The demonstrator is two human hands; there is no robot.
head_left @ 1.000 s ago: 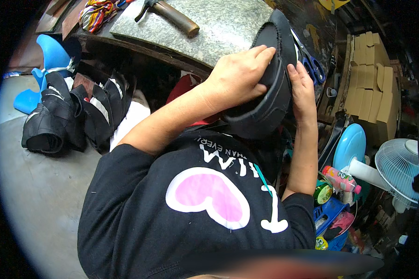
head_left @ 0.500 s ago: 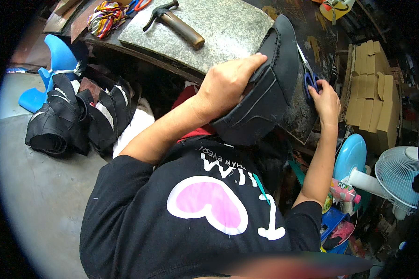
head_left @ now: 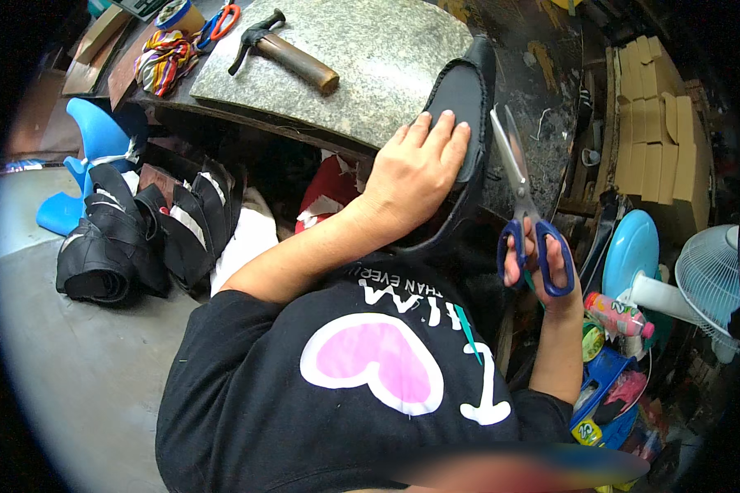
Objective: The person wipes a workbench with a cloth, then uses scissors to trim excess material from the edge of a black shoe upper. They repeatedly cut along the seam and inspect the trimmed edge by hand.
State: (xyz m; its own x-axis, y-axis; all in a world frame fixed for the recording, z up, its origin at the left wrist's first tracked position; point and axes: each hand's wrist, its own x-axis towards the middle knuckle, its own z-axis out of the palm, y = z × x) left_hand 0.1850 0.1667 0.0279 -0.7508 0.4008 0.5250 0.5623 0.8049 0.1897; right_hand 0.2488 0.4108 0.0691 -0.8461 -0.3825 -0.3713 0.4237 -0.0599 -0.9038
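A black boot (head_left: 459,105) is turned so its flat underside with the gathered edge faces up, its toe at the table's edge. My left hand (head_left: 419,164) lies on that underside, fingers stretched out flat; its thumb is hidden. To the right of the boot, my right hand (head_left: 543,267) holds scissors (head_left: 520,185) with dark blue handles, fingers through the loops. The scissor blades point up and away from me, slightly apart, and do not touch the boot.
On the speckled stone slab (head_left: 370,49) lies a hammer (head_left: 292,59). Beyond its left end are a striped cloth (head_left: 166,62) and orange-handled scissors (head_left: 224,22). Black pieces (head_left: 111,246) are heaped at left. Cardboard boxes (head_left: 654,140) and a fan (head_left: 707,275) stand at right.
The boot has turned from its side to show its underside. My left hand has shifted from gripping its edge to lying flat on it. The right hand has drawn the scissors back toward me.
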